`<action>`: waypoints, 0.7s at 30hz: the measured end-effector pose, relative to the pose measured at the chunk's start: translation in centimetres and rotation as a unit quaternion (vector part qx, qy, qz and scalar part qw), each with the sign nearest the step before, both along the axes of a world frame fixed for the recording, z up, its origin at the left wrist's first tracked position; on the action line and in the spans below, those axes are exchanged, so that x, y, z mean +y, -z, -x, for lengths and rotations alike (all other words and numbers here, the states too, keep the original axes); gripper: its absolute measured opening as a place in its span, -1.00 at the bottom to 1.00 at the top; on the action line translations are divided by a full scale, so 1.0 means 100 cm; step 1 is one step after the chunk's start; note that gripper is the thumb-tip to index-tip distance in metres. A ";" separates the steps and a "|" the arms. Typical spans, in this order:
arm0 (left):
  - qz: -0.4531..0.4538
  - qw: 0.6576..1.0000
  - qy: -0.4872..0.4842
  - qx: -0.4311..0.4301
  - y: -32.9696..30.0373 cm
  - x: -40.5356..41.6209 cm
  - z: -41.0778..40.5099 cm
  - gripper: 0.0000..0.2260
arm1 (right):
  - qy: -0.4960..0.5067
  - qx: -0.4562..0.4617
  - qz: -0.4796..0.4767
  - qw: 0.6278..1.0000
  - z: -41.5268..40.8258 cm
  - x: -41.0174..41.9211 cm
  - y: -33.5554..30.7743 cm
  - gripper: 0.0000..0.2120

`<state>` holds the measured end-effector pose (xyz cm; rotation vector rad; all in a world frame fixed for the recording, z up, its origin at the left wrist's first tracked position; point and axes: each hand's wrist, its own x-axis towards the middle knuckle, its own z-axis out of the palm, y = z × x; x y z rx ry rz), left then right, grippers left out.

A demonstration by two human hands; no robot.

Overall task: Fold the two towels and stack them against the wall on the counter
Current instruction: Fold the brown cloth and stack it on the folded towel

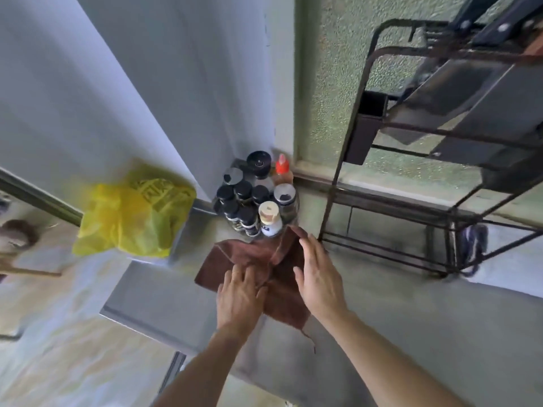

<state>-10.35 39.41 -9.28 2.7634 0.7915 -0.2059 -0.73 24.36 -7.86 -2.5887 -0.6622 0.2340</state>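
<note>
Soft, even daylight, moderately bright; frosted window [329,92] behind rack [440,136] glows pale green. No hard shadows, no strong glare. Whole frame smeared, painterly. Yellow bag [132,215] and floor at left blurred worst. Strong wide-angle distortion: wall edges and rack bars lean and bend toward edges.

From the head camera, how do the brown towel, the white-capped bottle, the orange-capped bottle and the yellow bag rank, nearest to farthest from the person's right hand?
1. Brown towel: under the right hand.
2. White-capped bottle: just beyond the towel, left of the fingertips.
3. Orange-capped bottle: farther back, by the wall.
4. Yellow bag: far left.
</note>
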 end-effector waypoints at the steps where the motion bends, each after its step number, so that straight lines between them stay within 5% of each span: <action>1: -0.002 1.000 0.002 -0.011 0.002 0.004 -0.004 -0.73 | 0.000 -0.013 0.014 1.000 -0.011 0.005 0.003 -0.34; 9: 0.032 0.973 0.092 -0.207 -0.032 0.027 0.019 -0.90 | -0.037 0.005 0.155 0.987 -0.034 0.008 0.010 -0.56; 12: 0.059 0.954 0.149 -0.255 -0.074 0.031 0.030 -0.84 | -0.027 0.035 0.129 0.991 -0.023 0.001 -0.004 -0.85; 16: 0.097 0.952 0.159 -0.245 -0.137 0.030 0.024 -0.87 | 0.012 0.024 0.053 0.998 -0.007 -0.030 -0.039 -0.94; 21: 0.191 0.905 0.275 -0.264 -0.214 0.003 0.002 -0.92 | 0.042 0.046 -0.048 0.997 0.015 -0.082 -0.080 -0.42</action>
